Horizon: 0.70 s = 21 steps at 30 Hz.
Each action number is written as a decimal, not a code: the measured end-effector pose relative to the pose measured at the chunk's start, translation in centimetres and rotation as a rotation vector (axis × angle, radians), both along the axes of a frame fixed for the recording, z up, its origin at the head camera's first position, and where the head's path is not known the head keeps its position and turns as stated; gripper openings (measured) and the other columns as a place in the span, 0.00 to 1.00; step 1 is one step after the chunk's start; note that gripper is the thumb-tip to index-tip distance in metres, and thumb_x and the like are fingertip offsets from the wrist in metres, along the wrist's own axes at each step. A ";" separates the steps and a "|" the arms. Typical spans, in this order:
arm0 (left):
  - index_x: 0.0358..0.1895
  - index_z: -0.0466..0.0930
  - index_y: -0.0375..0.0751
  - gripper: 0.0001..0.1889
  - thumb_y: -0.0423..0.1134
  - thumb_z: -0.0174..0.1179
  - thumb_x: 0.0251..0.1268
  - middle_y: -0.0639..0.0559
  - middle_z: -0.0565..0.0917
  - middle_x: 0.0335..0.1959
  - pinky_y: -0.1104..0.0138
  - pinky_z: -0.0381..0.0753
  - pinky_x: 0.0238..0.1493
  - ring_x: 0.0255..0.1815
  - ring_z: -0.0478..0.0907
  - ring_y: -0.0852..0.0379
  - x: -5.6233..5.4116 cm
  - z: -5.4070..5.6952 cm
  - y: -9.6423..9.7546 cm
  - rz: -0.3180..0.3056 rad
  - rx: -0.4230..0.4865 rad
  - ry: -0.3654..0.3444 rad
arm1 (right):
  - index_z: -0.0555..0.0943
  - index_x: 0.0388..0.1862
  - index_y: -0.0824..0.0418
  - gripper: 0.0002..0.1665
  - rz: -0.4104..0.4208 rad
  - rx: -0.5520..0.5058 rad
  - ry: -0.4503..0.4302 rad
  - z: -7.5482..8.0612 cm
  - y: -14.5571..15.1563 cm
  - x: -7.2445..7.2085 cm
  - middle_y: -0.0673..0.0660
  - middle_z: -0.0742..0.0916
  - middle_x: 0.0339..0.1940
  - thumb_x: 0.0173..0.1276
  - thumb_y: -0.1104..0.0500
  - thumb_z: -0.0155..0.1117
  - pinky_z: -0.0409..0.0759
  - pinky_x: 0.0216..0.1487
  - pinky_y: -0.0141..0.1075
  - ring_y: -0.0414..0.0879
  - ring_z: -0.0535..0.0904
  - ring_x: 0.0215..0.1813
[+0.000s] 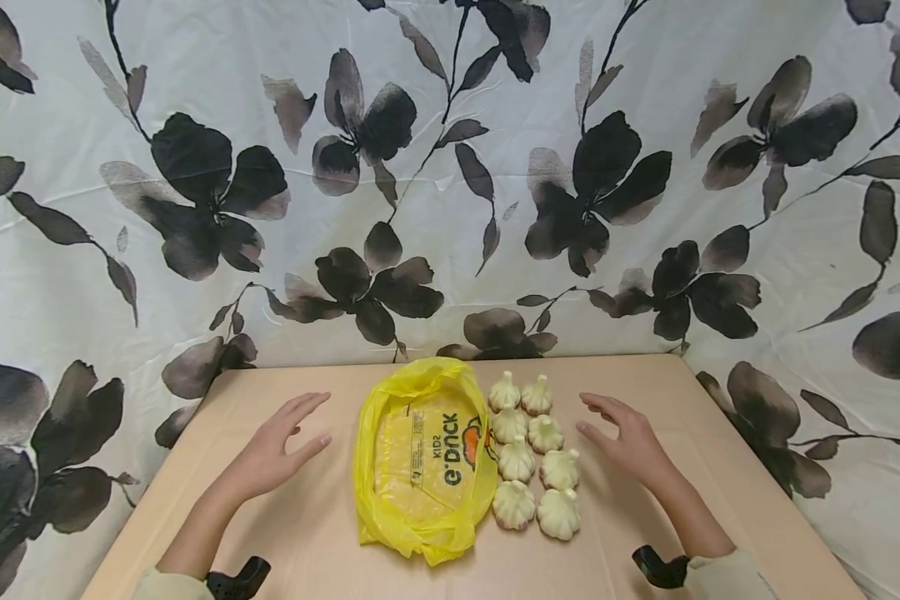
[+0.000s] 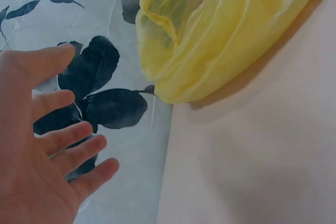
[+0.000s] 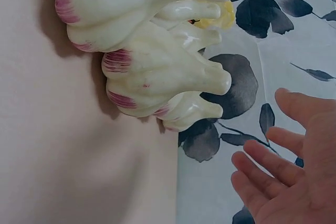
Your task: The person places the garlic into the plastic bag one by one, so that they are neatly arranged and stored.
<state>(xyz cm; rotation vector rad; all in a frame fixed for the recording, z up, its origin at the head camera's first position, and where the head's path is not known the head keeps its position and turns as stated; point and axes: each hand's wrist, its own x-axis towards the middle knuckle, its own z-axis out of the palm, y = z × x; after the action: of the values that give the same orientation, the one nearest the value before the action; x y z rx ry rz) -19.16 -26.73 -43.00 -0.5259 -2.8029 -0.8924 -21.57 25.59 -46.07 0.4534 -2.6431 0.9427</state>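
Observation:
In the head view a yellow plastic bag [image 1: 367, 467] lies with its mouth spread wide, printed lettering showing inside. Several garlic bulbs [image 1: 513, 504] stand in two columns along its right side. My left hand [image 1: 273, 450] hovers left of the bag, fingers extended and thumb apart, holding nothing. To the right of the garlic is my right hand [image 1: 626, 437], also with loose, extended fingers and nothing in it. The left wrist view shows the bag's crinkled side [image 2: 210, 51] beyond the fingers. Pink-streaked garlic bulbs [image 3: 163, 72] fill the upper part of the right wrist view.
A light tan table [image 1: 307, 558] carries everything. Behind it hangs a white cloth [image 1: 480, 242] with dark flowers. Black wrist devices [image 1: 240, 579] sit at both forearms, by the pale sleeves [image 1: 731, 577].

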 end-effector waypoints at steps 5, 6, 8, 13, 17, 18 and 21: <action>0.70 0.66 0.50 0.29 0.49 0.60 0.67 0.44 0.70 0.68 0.47 0.81 0.54 0.63 0.72 0.41 -0.1 0.0 -0.2 -0.013 0.041 -0.015 | 0.77 0.60 0.63 0.28 0.019 -0.083 -0.017 0.0 -0.2 -0.1 0.62 0.84 0.54 0.63 0.56 0.69 0.81 0.56 0.47 0.56 0.81 0.54; 0.70 0.66 0.50 0.29 0.49 0.60 0.67 0.44 0.70 0.67 0.47 0.81 0.54 0.62 0.73 0.40 -0.1 0.0 -0.2 -0.016 0.046 -0.019 | 0.77 0.60 0.63 0.27 0.023 -0.096 -0.018 0.1 -0.3 -0.2 0.62 0.85 0.54 0.63 0.56 0.70 0.81 0.56 0.46 0.55 0.82 0.54; 0.69 0.66 0.51 0.29 0.50 0.60 0.67 0.45 0.70 0.67 0.49 0.81 0.54 0.61 0.74 0.41 -0.2 0.1 -0.2 -0.015 0.054 -0.031 | 0.78 0.59 0.63 0.27 0.029 -0.119 -0.027 0.1 -0.4 -0.2 0.61 0.85 0.53 0.62 0.56 0.70 0.81 0.56 0.46 0.55 0.82 0.53; 0.68 0.67 0.54 0.28 0.52 0.59 0.67 0.48 0.71 0.67 0.51 0.81 0.55 0.62 0.74 0.44 -0.2 0.0 -0.3 -0.012 0.077 -0.061 | 0.79 0.58 0.63 0.25 0.039 -0.171 -0.049 0.1 -0.6 -0.4 0.62 0.86 0.52 0.62 0.57 0.70 0.81 0.56 0.46 0.56 0.82 0.53; 0.67 0.69 0.53 0.26 0.50 0.60 0.67 0.46 0.72 0.66 0.50 0.81 0.55 0.61 0.74 0.42 -0.3 0.0 -0.4 -0.017 0.102 -0.058 | 0.79 0.57 0.61 0.24 0.030 -0.186 -0.070 0.1 -0.8 -0.5 0.61 0.86 0.52 0.63 0.56 0.70 0.80 0.57 0.47 0.55 0.82 0.54; 0.67 0.69 0.52 0.26 0.49 0.59 0.67 0.46 0.72 0.66 0.50 0.81 0.55 0.61 0.74 0.42 -0.3 0.0 -0.4 -0.019 0.106 -0.058 | 0.80 0.57 0.61 0.24 0.028 -0.190 -0.077 0.1 -0.8 -0.5 0.60 0.86 0.52 0.63 0.56 0.69 0.80 0.57 0.47 0.55 0.82 0.54; 0.67 0.69 0.54 0.26 0.50 0.60 0.67 0.48 0.72 0.66 0.51 0.81 0.55 0.62 0.75 0.43 -0.3 0.0 -0.4 -0.007 0.118 -0.073 | 0.80 0.57 0.61 0.24 0.026 -0.194 -0.093 0.1 -0.9 -0.5 0.60 0.86 0.52 0.64 0.54 0.69 0.80 0.57 0.47 0.55 0.82 0.55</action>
<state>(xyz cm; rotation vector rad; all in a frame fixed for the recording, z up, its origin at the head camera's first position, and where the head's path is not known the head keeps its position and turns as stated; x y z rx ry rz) -19.43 -27.13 -43.00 -0.4957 -2.7910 -1.0921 -22.11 24.68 -45.92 0.4066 -2.5984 1.2422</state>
